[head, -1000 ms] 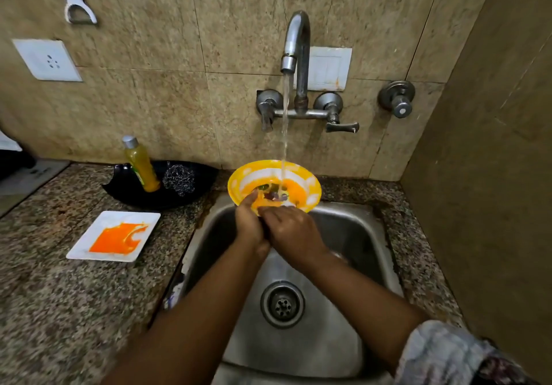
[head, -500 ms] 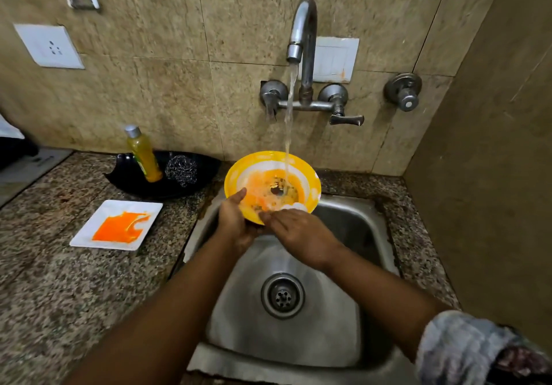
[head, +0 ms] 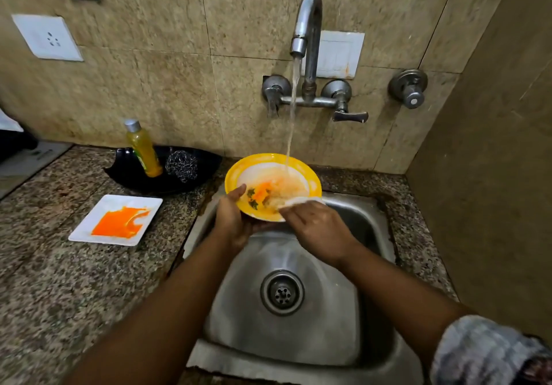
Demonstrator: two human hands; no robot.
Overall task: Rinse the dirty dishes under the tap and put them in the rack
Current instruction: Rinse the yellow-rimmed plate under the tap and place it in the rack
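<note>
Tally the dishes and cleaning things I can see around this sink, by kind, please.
Dirty plates: 2, the yellow-rimmed plate and the white square plate
Black dish: 1
Soap bottle: 1
Steel scourer: 1
Total: 5

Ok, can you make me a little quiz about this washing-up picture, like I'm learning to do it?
1. True or false: water from the tap is falling onto the yellow plate.
2. Which hand grips the plate's rim? A) left hand B) right hand C) neither
3. Fill in: the white square plate on the counter is smeared with ______ sauce.

Key: 1 true. 2 A; the right hand rubs the plate's inside near its edge. 3 orange.
</note>
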